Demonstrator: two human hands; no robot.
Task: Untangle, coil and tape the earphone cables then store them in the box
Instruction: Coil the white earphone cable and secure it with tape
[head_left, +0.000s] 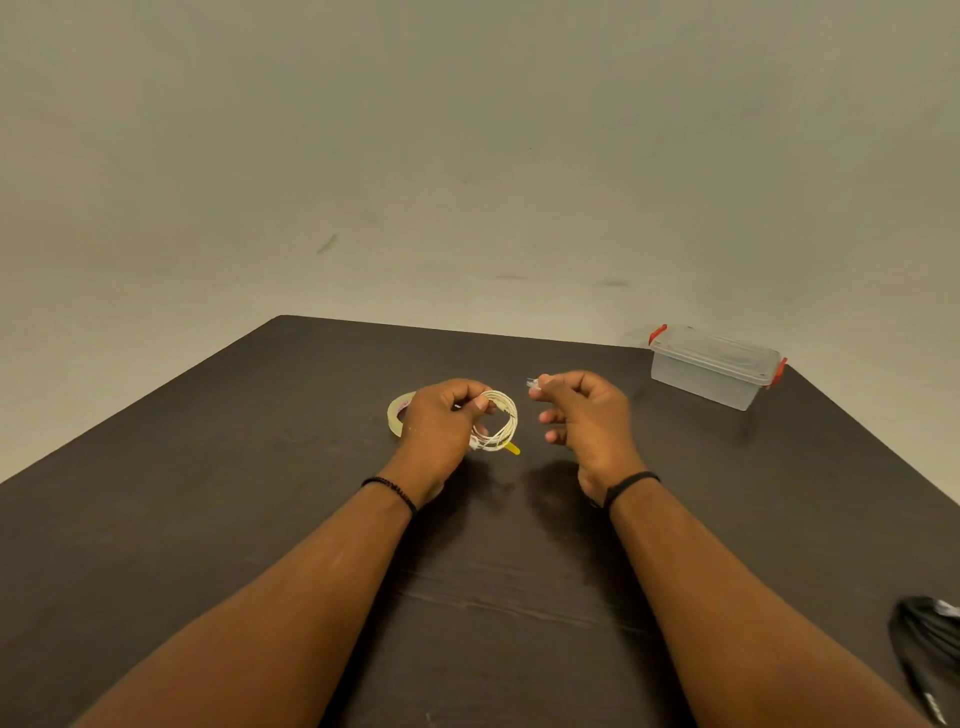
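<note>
- The tabletop (260, 519) is dark wood grain and fills the lower half of the frame; behind it a plain pale wall takes up the whole upper half.
- The clear box (711, 369), with red latches and its lid on, sits at the right edge of the frame near the tabletop's far corner, well apart from both hands and up and to the right of them.
- A bundle of black cable (930, 639) lies at the lower right edge of the frame, partly cut off, beside the right forearm.
- The left hand (441, 421), at frame centre, is clamped on the white earphone coil (501, 421), thumb and fingers pinching its upper left side; the loop hangs roughly round, open face toward the camera, above the tabletop.
- The right hand (582, 415), just right of the coil and apart from it, has thumb and forefinger pinched together on what looks like a small clear tape piece (532, 383), though it is too small to be sure.
- The tape roll (397, 415) lies flat behind the left hand, partly hidden.
- A small yellow tab (511, 448) shows at the coil's lower edge.
- Judgement: the tape must travel left to the coil's strands, so the right hand is the nearer one for wrapping while the left steadies.
</note>
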